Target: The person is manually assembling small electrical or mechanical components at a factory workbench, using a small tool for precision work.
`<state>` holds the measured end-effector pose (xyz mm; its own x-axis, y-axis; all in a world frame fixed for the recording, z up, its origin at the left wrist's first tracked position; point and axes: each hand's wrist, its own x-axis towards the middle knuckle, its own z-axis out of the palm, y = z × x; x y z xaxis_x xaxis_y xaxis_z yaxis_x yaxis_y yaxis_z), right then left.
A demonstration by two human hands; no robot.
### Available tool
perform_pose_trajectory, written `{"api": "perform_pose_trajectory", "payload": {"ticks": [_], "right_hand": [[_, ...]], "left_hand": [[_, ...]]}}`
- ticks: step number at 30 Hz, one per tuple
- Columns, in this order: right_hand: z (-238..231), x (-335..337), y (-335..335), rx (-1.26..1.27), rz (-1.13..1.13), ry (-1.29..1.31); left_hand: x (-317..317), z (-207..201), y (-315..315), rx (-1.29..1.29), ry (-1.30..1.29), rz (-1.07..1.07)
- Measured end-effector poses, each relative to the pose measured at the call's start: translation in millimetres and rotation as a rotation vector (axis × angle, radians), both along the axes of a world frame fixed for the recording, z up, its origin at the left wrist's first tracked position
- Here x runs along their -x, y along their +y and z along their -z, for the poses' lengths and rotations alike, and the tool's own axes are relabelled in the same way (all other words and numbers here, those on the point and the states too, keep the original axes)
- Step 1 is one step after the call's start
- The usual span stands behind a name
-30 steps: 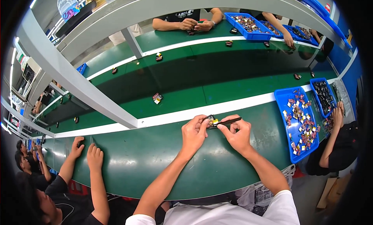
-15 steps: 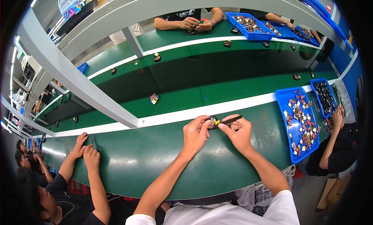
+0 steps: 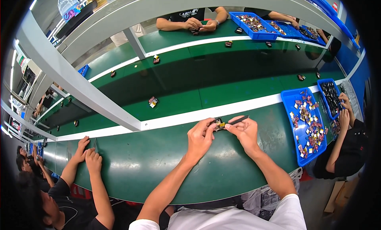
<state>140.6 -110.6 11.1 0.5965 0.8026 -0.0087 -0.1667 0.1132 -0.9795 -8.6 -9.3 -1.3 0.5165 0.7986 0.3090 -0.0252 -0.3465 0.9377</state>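
Observation:
Above the green bench, my left hand (image 3: 199, 138) is closed round a small black plastic housing (image 3: 218, 121) with a yellow part (image 3: 220, 126) in it. My right hand (image 3: 247, 137) is just to its right, thumb and fingers pinching a slim, flat black tool (image 3: 239, 120). The tool's exact kind is unclear. One end of it sticks out past the fingers to the upper right; the other is hidden in the grip. The right thumb tip is close to the yellow part. My left fingers hide much of the housing.
On the right, a blue tray (image 3: 295, 138) holds many small red and yellow parts, beside a second tray (image 3: 322, 87) of black pieces where a co-worker's hands (image 3: 344, 113) are. Past the white rail (image 3: 178, 118), a belt carries small assemblies (image 3: 153, 101). Another co-worker's hands (image 3: 88, 153) rest at left.
The assemblies on the belt have shifted slightly left. My right hand has tilted the black tool a little. At right, the co-worker's second hand has come into view by the black pieces.

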Motion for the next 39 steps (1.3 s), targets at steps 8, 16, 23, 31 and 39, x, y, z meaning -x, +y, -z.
{"api": "perform_pose_trajectory", "payload": {"ticks": [8,16,23,31,39], "right_hand": [[1,-1,0,0.008,-0.003,-0.004],[3,5,-1,-0.114,0.013,-0.187],[7,6,-1,-0.134,0.068,-0.460],[4,9,-2,-0.139,0.073,-0.502],[5,10,-3,-0.181,0.097,-0.673]], "left_hand": [[2,-3,4,0.157,0.031,0.065],[6,2,15,0.417,-0.059,0.228],[8,2,19,0.464,-0.081,0.279],[10,3,19,0.469,-0.071,0.275],[11,1,21,0.527,-0.090,0.308]]}}
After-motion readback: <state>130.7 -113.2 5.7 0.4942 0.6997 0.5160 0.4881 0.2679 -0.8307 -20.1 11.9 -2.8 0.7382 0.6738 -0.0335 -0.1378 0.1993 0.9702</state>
